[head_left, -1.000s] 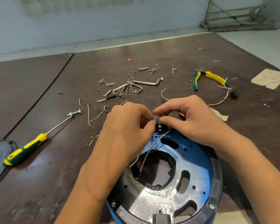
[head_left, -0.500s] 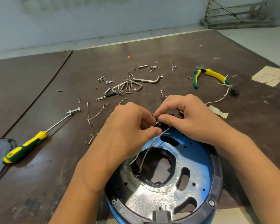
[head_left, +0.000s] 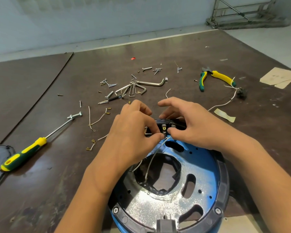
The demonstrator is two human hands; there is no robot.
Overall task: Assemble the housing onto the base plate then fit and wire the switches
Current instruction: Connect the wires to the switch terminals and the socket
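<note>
Head view: left hand pinches wire (at switch).

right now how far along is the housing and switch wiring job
Done: the housing sits on the plate with screws in its rim, and a switch looks fitted at the far edge. In hand: the left hand pinches a wire at the switch terminal while the right hand steadies the switch. Left: loose wires lie unused on the table, so wiring seems unfinished.
</note>
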